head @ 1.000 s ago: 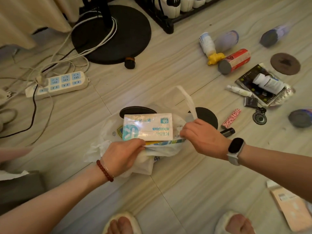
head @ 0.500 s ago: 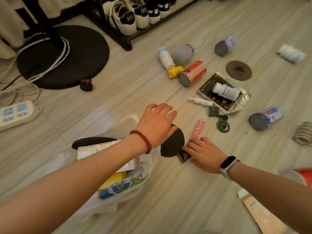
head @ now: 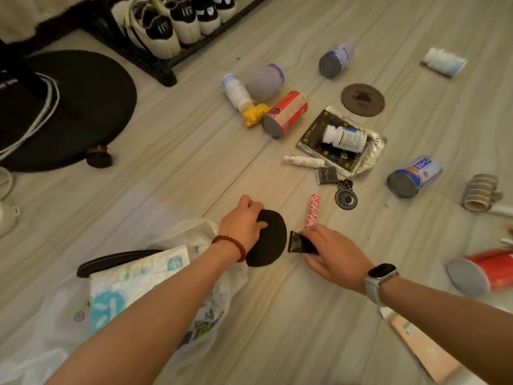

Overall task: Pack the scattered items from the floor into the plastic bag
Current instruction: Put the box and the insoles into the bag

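Observation:
The white plastic bag (head: pixel 194 232) lies open on the floor at lower left, with a white and teal tissue pack (head: pixel 130 284) and a black flat disc (head: pixel 116 259) in it. My left hand (head: pixel 243 225) grips a black round pad (head: pixel 270 241) just right of the bag, thumb on its top. My right hand (head: pixel 330 251) pinches a small black tube (head: pixel 298 243) off the floor. A pink spotted tube (head: pixel 313 211) lies just beyond my right hand.
Scattered beyond: a red can (head: pixel 286 113), a yellow-capped bottle (head: pixel 241 98), a grey cup (head: pixel 265 81), blue cans (head: pixel 416 175) (head: pixel 336 59), a dark packet with a white bottle (head: pixel 344 138), a brown disc (head: pixel 362 100), a keyring (head: pixel 345 198). A shoe rack (head: pixel 155 37) and fan base (head: pixel 69 107) stand at the back left.
Both hands left the bag and reached forward. My left hand has closed on the black round pad, and my right hand has lifted the small black tube from the floor.

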`<state>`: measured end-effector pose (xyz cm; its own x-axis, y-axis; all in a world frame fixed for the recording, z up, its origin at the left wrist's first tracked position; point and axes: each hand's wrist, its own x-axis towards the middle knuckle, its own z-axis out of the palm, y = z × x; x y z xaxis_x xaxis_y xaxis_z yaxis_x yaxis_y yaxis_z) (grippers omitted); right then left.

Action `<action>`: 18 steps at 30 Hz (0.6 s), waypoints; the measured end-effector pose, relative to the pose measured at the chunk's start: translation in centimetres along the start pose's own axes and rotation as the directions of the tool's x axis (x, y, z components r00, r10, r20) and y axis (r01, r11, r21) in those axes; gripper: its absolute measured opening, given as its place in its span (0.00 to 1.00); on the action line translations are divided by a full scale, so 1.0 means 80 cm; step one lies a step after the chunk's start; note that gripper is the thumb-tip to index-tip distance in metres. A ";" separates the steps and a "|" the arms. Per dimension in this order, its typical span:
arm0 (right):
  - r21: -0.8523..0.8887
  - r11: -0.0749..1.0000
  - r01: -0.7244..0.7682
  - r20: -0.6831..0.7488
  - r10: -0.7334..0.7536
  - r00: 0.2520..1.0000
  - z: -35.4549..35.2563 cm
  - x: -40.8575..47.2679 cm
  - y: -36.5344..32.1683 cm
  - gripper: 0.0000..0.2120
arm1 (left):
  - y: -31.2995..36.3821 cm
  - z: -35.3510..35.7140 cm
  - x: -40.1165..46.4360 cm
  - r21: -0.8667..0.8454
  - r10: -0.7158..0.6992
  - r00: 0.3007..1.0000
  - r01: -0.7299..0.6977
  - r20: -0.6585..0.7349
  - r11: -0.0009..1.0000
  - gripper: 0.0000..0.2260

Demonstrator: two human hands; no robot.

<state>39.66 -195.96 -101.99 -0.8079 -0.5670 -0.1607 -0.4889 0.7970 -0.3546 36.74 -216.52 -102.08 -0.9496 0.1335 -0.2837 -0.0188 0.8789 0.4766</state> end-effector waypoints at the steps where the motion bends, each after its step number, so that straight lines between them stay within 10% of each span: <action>1: 0.093 0.994 -0.062 -0.047 0.067 0.997 -0.007 0.003 -0.007 0.18 | 0.002 -0.014 -0.004 -0.080 0.006 0.997 -0.012 -0.078 0.997 0.12; 9: 0.484 0.875 0.007 -0.211 0.108 0.972 -0.056 0.052 -0.111 0.18 | -0.043 -0.170 -0.083 -0.453 -0.166 0.806 -0.137 -0.568 0.881 0.09; 18: 0.209 0.938 0.277 -0.125 -0.256 0.959 -0.038 0.080 -0.233 0.24 | -0.159 -0.171 -0.240 -0.585 -0.391 0.874 0.162 -0.289 0.795 0.05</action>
<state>42.60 -213.76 -93.58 -0.6907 -0.7213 0.0521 -0.6136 0.5465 -0.5700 50.92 -236.50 -91.32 -0.9129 -0.3594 -0.1936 -0.3518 0.4521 0.8197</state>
